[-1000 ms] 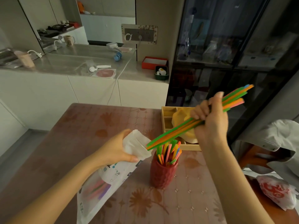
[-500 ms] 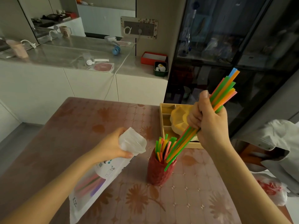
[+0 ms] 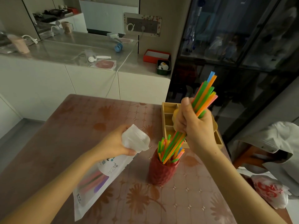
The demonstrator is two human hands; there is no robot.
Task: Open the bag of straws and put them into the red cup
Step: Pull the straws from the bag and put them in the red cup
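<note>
Right hand: the right hand (image 3: 193,126) is clamped around a bundle of coloured straws (image 3: 204,96), fist closed at mid-length.
Left hand: the left hand (image 3: 115,144) is closed on the gathered mouth of the straw bag (image 3: 103,173), which hangs down to the desk and shows more straws inside through its window.
Key relation: the red cup (image 3: 161,172) stands directly below and slightly left of the right hand; the bundle's lower tips are already within the cup's rim, among straws standing there.
Long axis: the bundle runs from lower left to upper right — tilted, not upright — with its top ends fanned above the fist.
Nearer hand: the right hand is closer to the cup; the left hand sits just beside it on the other side, apart from it.
Next move, judged: the bundle needs to slide down along its own axis and the grip to loosen; the tilt could press the rim sideways and tip the cup.
Progress, judged: partly done — the cup holds straws, the bag is not empty.
Surface: a desk (image 3: 68,135) with a glossy brown flower-patterned cover; a wooden compartment tray (image 3: 168,110) lies behind the cup.
Room: dim; a white counter at the rear, a dark glass cabinet (image 3: 234,46) at right.
</note>
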